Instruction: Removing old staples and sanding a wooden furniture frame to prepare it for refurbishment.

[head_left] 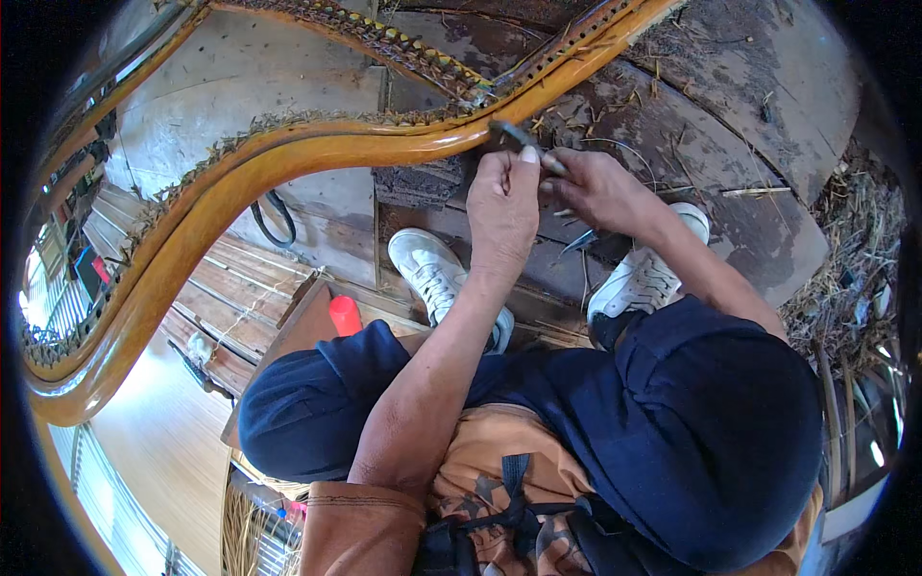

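A long, glossy orange-brown curved wooden frame (288, 163) sweeps across the upper left, with cut ends of fibre bristling along its edge. Just below its lower edge my left hand (504, 202) pinches a short, dark, slender piece (516, 132), whose kind I cannot make out. One end of that piece reaches up to the frame. From the right my right hand (605, 192) meets it, fingers curled together around the piece's lower end; whatever else they hold is hidden. A thin bluish strip (577, 240) shows below my right hand.
A row of holes and woven strands (384, 43) fills the frame's upper joint. My white shoes (432, 274) stand on dark boards (730, 163) scattered with fibre scraps. A heap of shavings (845, 259) lies at the right. A red-orange object (346, 315) and a black loop (276, 221) are at the left.
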The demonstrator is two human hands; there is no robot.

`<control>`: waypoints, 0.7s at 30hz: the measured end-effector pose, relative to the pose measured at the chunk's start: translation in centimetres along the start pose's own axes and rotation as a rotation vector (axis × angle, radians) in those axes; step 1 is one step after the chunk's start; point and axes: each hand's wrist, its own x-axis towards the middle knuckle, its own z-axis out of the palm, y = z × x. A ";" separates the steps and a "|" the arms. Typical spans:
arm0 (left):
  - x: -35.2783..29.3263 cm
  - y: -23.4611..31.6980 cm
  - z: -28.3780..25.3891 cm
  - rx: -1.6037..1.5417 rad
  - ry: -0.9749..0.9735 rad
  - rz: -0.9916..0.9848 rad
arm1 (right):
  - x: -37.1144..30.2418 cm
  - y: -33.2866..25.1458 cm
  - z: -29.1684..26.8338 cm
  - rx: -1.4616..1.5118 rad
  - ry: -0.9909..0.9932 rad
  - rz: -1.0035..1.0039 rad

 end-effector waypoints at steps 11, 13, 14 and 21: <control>1.6 -0.3 -0.7 -0.195 0.154 -0.081 | -2.0 -2.3 -2.3 0.748 -0.425 0.206; 1.5 -0.6 -1.0 -0.220 0.127 -0.155 | -2.2 -2.5 -1.9 0.754 -0.423 0.215; 1.4 -0.8 -1.0 -0.221 0.125 -0.155 | -2.2 -2.5 -1.8 0.746 -0.370 0.215; -0.2 -1.7 -0.8 0.552 -0.202 0.266 | -3.9 -2.2 -4.9 0.105 -0.114 0.189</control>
